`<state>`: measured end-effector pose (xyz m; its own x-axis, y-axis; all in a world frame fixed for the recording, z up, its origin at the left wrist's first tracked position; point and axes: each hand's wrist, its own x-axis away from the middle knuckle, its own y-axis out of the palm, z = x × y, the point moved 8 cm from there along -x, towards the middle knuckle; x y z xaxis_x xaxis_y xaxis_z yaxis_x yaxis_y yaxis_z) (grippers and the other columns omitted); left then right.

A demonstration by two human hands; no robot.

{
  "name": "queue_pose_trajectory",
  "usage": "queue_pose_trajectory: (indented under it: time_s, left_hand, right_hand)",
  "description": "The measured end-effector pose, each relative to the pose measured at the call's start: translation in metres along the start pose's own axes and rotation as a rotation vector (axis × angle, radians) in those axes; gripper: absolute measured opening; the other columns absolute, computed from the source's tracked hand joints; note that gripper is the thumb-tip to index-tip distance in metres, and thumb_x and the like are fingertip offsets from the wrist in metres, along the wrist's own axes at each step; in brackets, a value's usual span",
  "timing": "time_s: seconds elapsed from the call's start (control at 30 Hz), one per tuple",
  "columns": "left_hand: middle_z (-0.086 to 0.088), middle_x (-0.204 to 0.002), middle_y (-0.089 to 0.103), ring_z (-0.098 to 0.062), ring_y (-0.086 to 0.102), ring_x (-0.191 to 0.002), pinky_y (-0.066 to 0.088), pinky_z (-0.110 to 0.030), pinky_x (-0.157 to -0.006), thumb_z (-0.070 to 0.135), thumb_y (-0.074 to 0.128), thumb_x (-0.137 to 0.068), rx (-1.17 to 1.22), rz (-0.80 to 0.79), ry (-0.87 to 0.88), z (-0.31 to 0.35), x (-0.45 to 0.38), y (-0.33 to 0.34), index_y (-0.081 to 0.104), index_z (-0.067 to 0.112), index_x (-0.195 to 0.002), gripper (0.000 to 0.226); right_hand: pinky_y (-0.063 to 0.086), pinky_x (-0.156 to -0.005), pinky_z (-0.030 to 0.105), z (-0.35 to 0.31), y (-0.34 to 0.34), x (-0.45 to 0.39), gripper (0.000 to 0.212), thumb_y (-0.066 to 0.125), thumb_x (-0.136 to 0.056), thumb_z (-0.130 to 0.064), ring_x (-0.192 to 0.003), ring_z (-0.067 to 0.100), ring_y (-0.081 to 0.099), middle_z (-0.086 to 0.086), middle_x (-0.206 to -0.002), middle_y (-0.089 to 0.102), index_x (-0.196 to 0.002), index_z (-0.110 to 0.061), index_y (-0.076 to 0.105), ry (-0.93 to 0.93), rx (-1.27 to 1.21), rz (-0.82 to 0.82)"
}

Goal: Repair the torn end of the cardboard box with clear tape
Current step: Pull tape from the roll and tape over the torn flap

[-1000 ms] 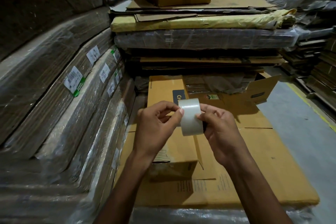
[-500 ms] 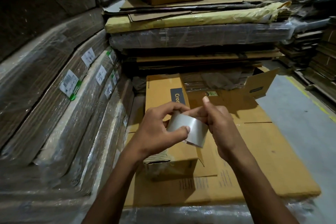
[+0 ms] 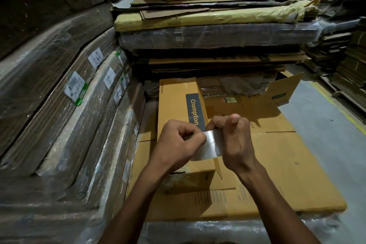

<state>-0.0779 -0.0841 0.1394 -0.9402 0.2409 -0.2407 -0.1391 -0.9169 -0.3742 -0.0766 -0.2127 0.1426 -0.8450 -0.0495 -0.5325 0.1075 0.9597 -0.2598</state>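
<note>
Clear tape roll [image 3: 211, 145] sits between my hands, above the near end of the cardboard box [image 3: 178, 109]. My left hand [image 3: 176, 146] pinches the tape's edge with fingertips; my right hand [image 3: 236, 140] is wrapped round the roll, thumb up. The box reads "Crompton" on a dark blue label [image 3: 195, 112], and it lies on flattened cardboard sheets [image 3: 287, 174]. To the left are plastic-wrapped cardboard stacks [image 3: 59, 105] with white barcode stickers [image 3: 74, 87], handwriting too small to read.
</note>
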Motion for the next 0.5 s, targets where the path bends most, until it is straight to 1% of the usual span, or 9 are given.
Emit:
queue_pose_trajectory:
  time_s: [0.07,0.13,0.2,0.33,0.4,0.43,0.5]
  left_hand:
    - [0.005,-0.062,0.065,-0.003,0.056,-0.061,0.042,-0.031,-0.052,0.042,0.052,-0.073,0.015,-0.016,0.012,-0.0001,0.0019,-0.0019,0.074,0.012,-0.066,0.037]
    - [0.001,-0.071,0.07,-0.007,0.062,-0.067,0.048,-0.036,-0.055,0.039,0.052,-0.073,0.04,-0.055,-0.008,-0.0022,0.0038,-0.0025,0.076,0.016,-0.073,0.034]
    - [0.002,-0.078,0.073,-0.007,0.065,-0.072,0.052,-0.037,-0.06,0.035,0.054,-0.075,0.051,-0.086,-0.031,-0.0041,0.0054,-0.0021,0.077,0.02,-0.079,0.028]
    - [0.005,-0.088,0.074,-0.01,0.067,-0.084,0.055,-0.035,-0.068,0.028,0.052,-0.078,0.055,-0.124,-0.017,-0.0014,0.0066,-0.0001,0.075,0.029,-0.088,0.025]
    - [0.006,-0.09,0.074,-0.01,0.067,-0.086,0.053,-0.029,-0.07,0.018,0.053,-0.085,0.084,-0.137,-0.019,0.0004,0.007,0.0001,0.075,0.031,-0.09,0.026]
    - [0.007,-0.09,0.074,-0.009,0.067,-0.086,0.053,-0.026,-0.069,0.016,0.055,-0.087,0.096,-0.142,-0.019,0.0015,0.0073,0.0003,0.075,0.03,-0.091,0.025]
    - [0.01,-0.086,0.074,-0.006,0.066,-0.084,0.051,-0.022,-0.067,0.02,0.059,-0.087,0.105,-0.135,-0.024,0.003,0.0071,0.0008,0.076,0.026,-0.09,0.019]
  right_hand:
    - [0.031,-0.044,0.023,-0.0019,0.0006,-0.0012,0.093,0.0,-0.094,-0.076,-0.047,0.014,0.053,-0.001,-0.052,0.055,-0.058,-0.016,0.062,0.0,-0.025,-0.006]
    - [0.032,-0.045,0.027,-0.0011,-0.0003,-0.0022,0.093,-0.001,-0.09,-0.08,-0.048,0.016,0.054,-0.001,-0.053,0.056,-0.057,-0.019,0.061,0.025,-0.052,-0.01]
    - [0.033,-0.046,0.031,-0.0003,-0.0011,-0.0029,0.095,-0.001,-0.087,-0.083,-0.048,0.017,0.052,0.003,-0.054,0.055,-0.056,-0.017,0.059,0.042,-0.06,-0.019]
    - [0.036,-0.049,0.036,0.0027,-0.0065,-0.0064,0.093,0.0,-0.083,-0.087,-0.049,0.02,0.054,0.005,-0.055,0.057,-0.055,-0.022,0.06,0.091,-0.088,-0.012]
    - [0.036,-0.05,0.037,0.0037,-0.0084,-0.0072,0.096,0.002,-0.081,-0.089,-0.05,0.024,0.054,0.006,-0.055,0.057,-0.055,-0.018,0.06,0.119,-0.117,-0.014]
    - [0.036,-0.05,0.037,0.0038,-0.0086,-0.0071,0.098,0.002,-0.081,-0.09,-0.05,0.026,0.054,0.008,-0.055,0.056,-0.055,-0.015,0.06,0.129,-0.129,-0.015]
    - [0.036,-0.05,0.032,0.0036,-0.0088,-0.0064,0.1,0.003,-0.08,-0.091,-0.049,0.024,0.053,0.008,-0.054,0.056,-0.055,-0.012,0.06,0.14,-0.121,-0.008]
